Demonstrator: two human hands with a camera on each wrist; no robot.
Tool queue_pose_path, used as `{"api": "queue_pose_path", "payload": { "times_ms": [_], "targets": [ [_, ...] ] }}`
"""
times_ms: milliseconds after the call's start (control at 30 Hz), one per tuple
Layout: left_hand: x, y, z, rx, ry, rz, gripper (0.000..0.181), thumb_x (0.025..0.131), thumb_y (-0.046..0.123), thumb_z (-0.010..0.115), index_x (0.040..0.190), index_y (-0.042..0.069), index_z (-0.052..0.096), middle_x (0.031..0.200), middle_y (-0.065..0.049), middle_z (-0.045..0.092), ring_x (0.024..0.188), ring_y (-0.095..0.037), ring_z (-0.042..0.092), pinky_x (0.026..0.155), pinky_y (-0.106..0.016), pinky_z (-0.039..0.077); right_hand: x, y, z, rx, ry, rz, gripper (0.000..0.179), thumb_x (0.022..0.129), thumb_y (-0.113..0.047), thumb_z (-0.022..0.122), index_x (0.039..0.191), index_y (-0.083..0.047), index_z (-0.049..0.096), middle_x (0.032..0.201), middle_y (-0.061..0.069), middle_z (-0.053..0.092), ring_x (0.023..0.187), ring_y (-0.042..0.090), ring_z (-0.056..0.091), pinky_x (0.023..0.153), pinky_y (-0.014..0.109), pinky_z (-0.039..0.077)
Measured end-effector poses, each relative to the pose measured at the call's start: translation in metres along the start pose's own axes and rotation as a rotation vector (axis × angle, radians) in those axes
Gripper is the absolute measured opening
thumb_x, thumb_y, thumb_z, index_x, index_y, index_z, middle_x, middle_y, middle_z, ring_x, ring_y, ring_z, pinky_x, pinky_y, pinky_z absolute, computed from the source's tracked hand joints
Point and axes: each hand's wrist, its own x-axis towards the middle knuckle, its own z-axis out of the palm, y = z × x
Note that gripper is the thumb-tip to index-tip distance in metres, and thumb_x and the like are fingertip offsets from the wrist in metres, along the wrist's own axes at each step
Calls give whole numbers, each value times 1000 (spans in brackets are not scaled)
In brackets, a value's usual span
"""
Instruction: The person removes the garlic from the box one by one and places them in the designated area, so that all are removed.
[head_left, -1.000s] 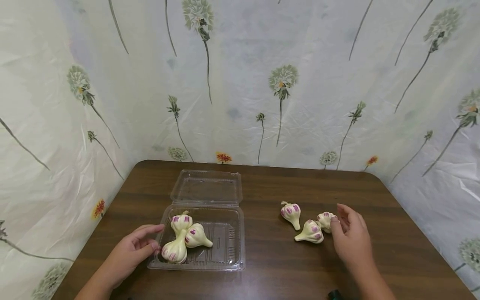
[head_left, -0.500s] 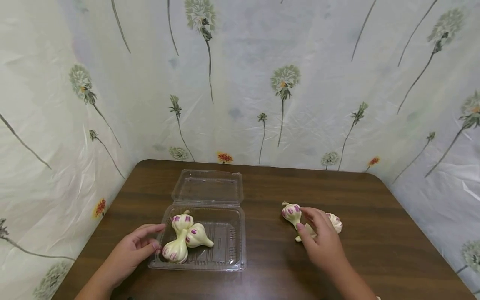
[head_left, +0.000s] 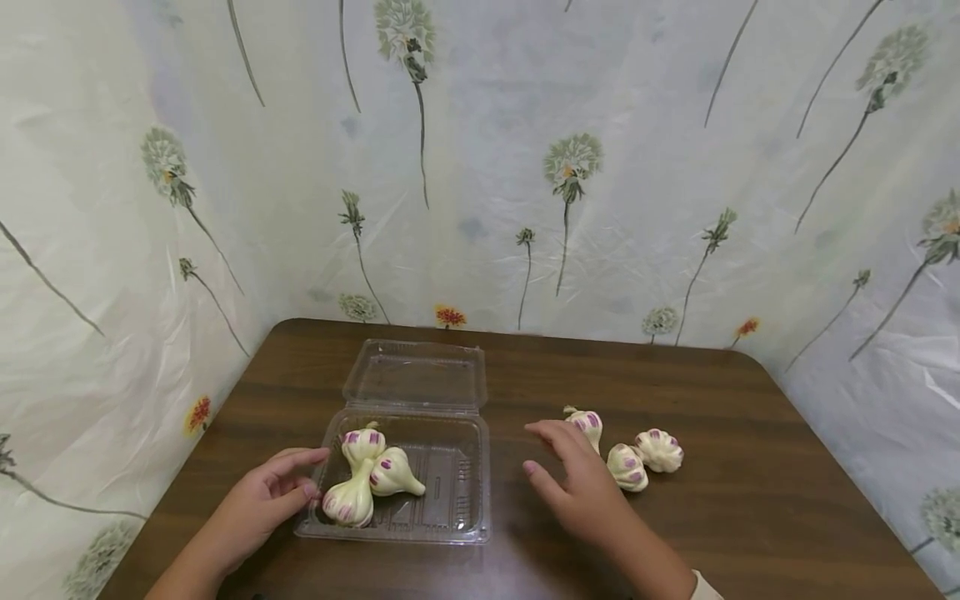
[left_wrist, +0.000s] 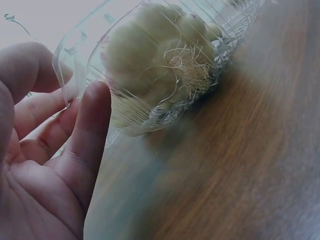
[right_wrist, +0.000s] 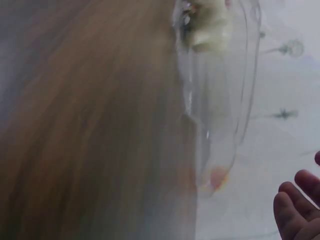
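Right hand (head_left: 583, 487) moved toward left edge of brown wooden bench (head_left: 787, 500), fingers loosely spread; left hand (head_left: 261, 498) pinches rim of clear plastic clamshell (head_left: 446, 473).

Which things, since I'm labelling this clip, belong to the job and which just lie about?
Likely in the job:
clear rectangular plastic container with open lid
three cream-and-purple garlic bulbs inside it
three matching bulbs outside it

Likely just background:
brown wood-grain table
white flower-print sheeting

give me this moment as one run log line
left hand: holds clear container by rim | right hand: empty, near loose garlic | lid: open | garlic inside: three | loose garlic: three
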Motion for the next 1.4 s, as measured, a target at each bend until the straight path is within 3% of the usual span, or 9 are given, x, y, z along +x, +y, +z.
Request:
{"api": "queue_pose_path", "payload": {
  "times_ms": [133, 300, 533, 767, 1133, 1400],
  "targets": [
    [-1, 0, 0, 6, 5, 16, 43, 103, 4, 64, 143, -9, 55, 136, 4, 59, 93, -12, 70, 79, -26, 61, 12, -15, 6, 39, -62, 20, 43, 99, -22, 74, 140, -17, 60, 138, -4, 60, 125, 16, 60, 103, 38, 55],
    [0, -3, 1, 4, 2, 39, 42, 103, 2, 64, 143, -10, 55, 135, 7, 61, 94, -12, 70, 79, -25, 61, 24, -32, 9, 81, -139, 51, 45, 101, -27, 72, 143, -16, 59, 139, -6, 59, 127, 16, 61, 104, 43, 55],
    [0, 1, 0, 9, -7, 37, 42, 103, 2, 64, 142, -11, 54, 135, 8, 60, 93, -11, 70, 78, -25, 61, 34, -50, 21, 160, -189, 63, 45, 102, -26, 71, 144, -20, 57, 139, -5, 59, 128, 16, 59, 105, 43, 55],
    [0, 0, 1, 4, -16, 44, 44, 103, 2, 64, 142, -14, 52, 135, 9, 60, 93, -10, 70, 78, -25, 61, 45, -73, 27, 215, -298, 68, 47, 105, -33, 66, 148, -19, 54, 141, -1, 58, 129, 19, 58, 106, 46, 53],
    [1, -2, 1, 3, -12, 58, 44, 102, 2, 65, 142, -13, 53, 135, 7, 59, 93, -11, 70, 79, -25, 61, 58, -92, 32, 221, -390, 86, 50, 105, -37, 65, 151, -22, 52, 147, -5, 54, 128, 15, 57, 106, 43, 53],
    [0, 1, 0, 11, -11, 43, 43, 103, 3, 65, 142, -10, 54, 136, 8, 60, 93, -12, 70, 78, -27, 62, 66, -105, 41, 224, -472, 90, 53, 105, -43, 63, 152, -23, 51, 147, -4, 53, 131, 20, 58, 106, 42, 54]
  ]
}}
